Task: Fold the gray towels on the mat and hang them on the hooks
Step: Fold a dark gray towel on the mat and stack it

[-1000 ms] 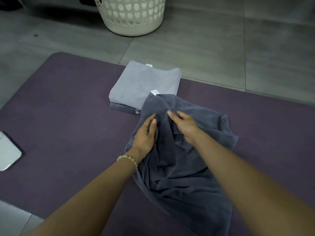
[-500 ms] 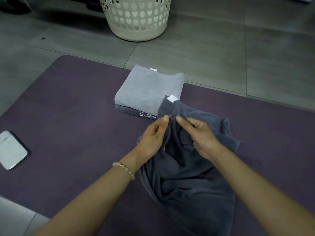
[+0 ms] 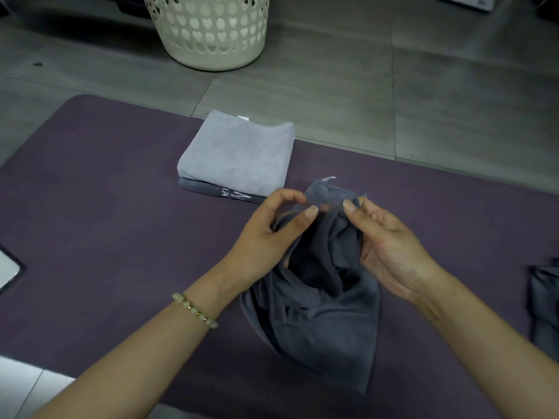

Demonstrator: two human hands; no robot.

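A person's 2 bare hands hold a dark gray towel point(image 3: 320, 322) above a purple mat point(image 3: 106, 192) on a tiled floor point(image 3: 423, 101). The left hand point(image 3: 272, 237) pinches the towel's upper edge between thumb and forefinger, and the right hand point(image 3: 390, 246) pinches the same edge just beside it, fingers curled round the cloth. Between the 2 grips runs a short, taut stretch of hem with a small white tag point(image 3: 329, 178) standing up just behind it. Below the fingers the towel hangs bunched and creased between the palms, and its lower part lies crumpled on the mat, close to the person. A beaded bracelet point(image 3: 195, 309) circles the left wrist.

Beyond the hands, near the mat's far edge, a folded light gray towel point(image 3: 239, 155) sits squarely on a folded darker towel point(image 3: 205, 186) bearing pale lettering. A cream laundry basket point(image 3: 211, 31) with heart-shaped holes stands on the floor behind the mat. More dark cloth point(image 3: 544, 306) shows at the right edge, and a flat, pale object point(image 3: 7, 270) at the left edge.
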